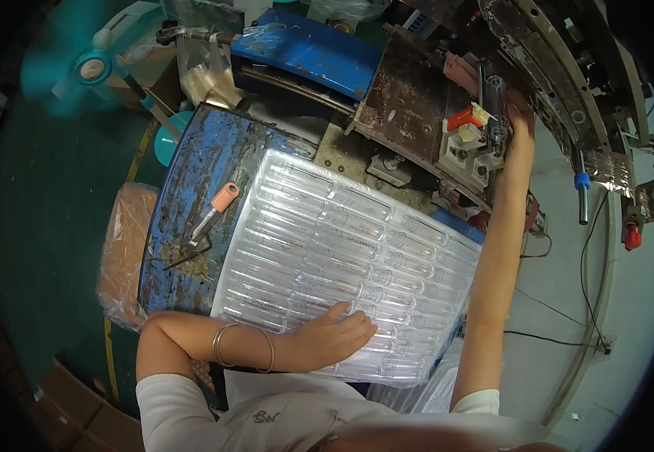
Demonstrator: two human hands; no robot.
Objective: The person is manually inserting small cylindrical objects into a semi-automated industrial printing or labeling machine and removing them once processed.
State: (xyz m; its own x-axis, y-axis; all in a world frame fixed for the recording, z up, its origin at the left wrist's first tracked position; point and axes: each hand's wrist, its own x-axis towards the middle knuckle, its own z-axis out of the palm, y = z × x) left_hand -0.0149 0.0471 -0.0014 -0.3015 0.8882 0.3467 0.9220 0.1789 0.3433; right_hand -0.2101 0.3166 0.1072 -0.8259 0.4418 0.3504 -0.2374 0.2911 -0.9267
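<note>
My left hand lies over a white tray filled with rows of clear plastic tubes. Its fingers are apart and rest on the tubes; none is lifted out. Two thin bangles circle that wrist. My right arm reaches far forward to the machine, where my right hand is beside a clear tube at the metal fixture. The fingers there are partly hidden and dim, so whether they grip the tube does not show. A red and white piece sits on the fixture, left of the tube.
Left of the tray, an orange-handled tool and a hex key lie on the worn blue machine bed. A teal fan stands far left, above a wrapped brown package. Machine parts overhang the right side; cables trail below.
</note>
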